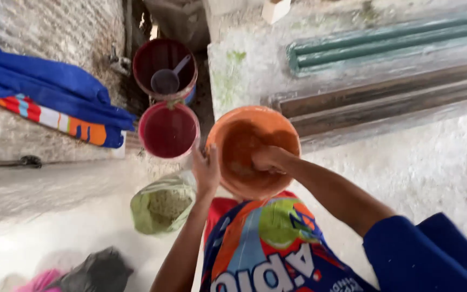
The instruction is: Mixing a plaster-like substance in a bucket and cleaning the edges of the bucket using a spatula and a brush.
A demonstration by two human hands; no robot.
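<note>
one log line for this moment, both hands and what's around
left hand: grips orange basin rim | right hand: inside basin, fingers curled | near: two red buckets, green bag

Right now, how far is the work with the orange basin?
In hand: the left hand grips the rim of the orange basin, and the right hand rubs inside it. Its inside looks wet and smeared, so no part looks finished. The two red buckets beside it are untouched.
</note>
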